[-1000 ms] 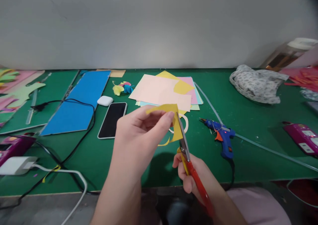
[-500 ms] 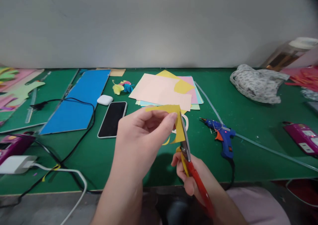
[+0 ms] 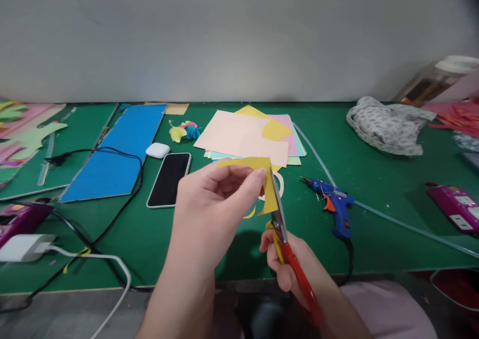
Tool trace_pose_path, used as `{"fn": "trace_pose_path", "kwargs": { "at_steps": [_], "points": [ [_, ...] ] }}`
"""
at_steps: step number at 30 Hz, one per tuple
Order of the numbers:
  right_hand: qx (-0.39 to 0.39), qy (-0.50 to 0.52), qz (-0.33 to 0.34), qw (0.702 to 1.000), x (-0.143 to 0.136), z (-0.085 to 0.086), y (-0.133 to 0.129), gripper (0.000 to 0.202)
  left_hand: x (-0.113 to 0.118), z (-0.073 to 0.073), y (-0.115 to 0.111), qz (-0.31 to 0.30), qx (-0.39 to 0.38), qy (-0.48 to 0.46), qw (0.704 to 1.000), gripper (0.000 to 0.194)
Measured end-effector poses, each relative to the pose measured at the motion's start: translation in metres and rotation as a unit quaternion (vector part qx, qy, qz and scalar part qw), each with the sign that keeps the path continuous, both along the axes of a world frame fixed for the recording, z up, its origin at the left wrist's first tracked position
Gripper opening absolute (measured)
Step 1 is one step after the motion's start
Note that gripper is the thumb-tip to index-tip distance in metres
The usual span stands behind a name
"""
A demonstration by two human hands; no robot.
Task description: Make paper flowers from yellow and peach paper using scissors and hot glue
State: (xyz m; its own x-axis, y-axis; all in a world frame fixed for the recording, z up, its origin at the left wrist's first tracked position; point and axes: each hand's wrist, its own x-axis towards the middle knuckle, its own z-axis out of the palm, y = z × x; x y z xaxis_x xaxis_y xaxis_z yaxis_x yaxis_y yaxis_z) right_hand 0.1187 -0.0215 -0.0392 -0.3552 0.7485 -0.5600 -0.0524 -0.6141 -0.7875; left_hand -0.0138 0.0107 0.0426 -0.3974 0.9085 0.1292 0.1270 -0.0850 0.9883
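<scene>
- The yellow paper piece [image 3: 270, 196] is held up in the air, on the near side of the paper stack [image 3: 241, 132], overlapping the stack's near edge in this view.
- The left hand [image 3: 215, 204] pinches that piece between thumb and curled fingers, closed on it with the thumb pressed flat on the near face.
- The right hand [image 3: 305, 259], also nearer than the stack, has its fingers curled closed around the red-and-yellow handles of the scissors [image 3: 288, 251]; the blades lie along the piece's right edge, and how far apart they are I cannot tell.
- A pale paper loop [image 3: 281, 185], partly hidden by the scissors, lies just on the near side of the stack; a thin yellow curl [image 3: 250, 213] shows nearer than the loop.
- Left of the stack are a smartphone [image 3: 167, 181], a white earbud case [image 3: 157, 151] and, close by, a small yellow craft flower [image 3: 177, 133].
- Farther left of the stack lies a blue board [image 3: 119, 149], a black cord [image 3: 123, 154] crossing it.
- Right of the stack and nearer sits a blue glue gun [image 3: 339, 206]; farther right are a patterned cloth [image 3: 389, 128] and a purple power strip [image 3: 454, 206].
</scene>
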Motion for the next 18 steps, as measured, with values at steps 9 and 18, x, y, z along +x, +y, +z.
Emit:
{"fn": "trace_pose_path", "kwargs": {
  "at_steps": [9,18],
  "points": [
    [-0.058,0.044,-0.002,0.997,-0.0005,0.0079,0.0006,0.026,0.0032,0.0083,-0.0035,0.004,-0.024,-0.007,1.000,0.008],
    [-0.100,0.077,-0.021,0.992,-0.0041,0.0097,0.0010,0.026,-0.0021,-0.0002,-0.0004,-0.007,-0.010,0.008,1.000,0.010]
  ]
}}
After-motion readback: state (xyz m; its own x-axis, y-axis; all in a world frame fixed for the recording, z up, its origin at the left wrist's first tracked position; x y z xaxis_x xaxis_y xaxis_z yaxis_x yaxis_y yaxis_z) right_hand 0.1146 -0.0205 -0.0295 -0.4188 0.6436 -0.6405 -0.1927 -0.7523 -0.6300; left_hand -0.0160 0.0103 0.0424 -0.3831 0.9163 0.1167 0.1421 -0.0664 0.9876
